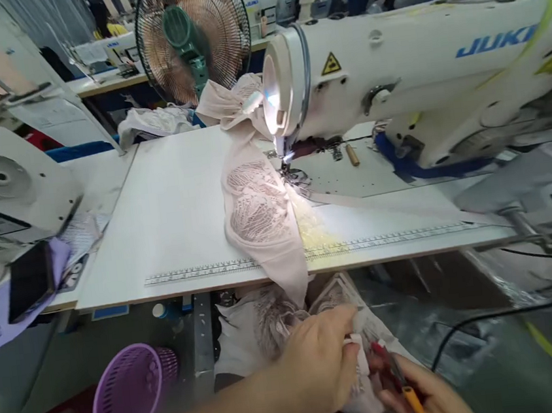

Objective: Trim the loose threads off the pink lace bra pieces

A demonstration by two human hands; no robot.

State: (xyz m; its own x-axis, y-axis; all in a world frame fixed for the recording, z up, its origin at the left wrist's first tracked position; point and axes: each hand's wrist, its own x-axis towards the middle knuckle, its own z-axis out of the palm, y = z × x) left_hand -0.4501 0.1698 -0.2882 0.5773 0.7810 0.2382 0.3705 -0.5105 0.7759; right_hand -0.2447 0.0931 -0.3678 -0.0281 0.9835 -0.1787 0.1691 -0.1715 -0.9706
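Note:
My left hand [317, 363] pinches a piece of pale lace fabric [354, 339] below the table's front edge. Close beside it, my right hand [426, 394] grips a small thread snipper with an orange handle [409, 393], its tip at the fabric. A chain of beige lace garment pieces [259, 211] runs from my lap over the white table [172, 204] up to the needle of the white Juki sewing machine [413, 60], whose lamp is lit.
A purple plastic basket [128, 393] stands on the floor at lower left. A phone [30, 279] lies on papers at the left. A standing fan [192, 38] is behind the table. A black cable [504, 314] runs at lower right. A ruler strip [204, 270] lines the table's front.

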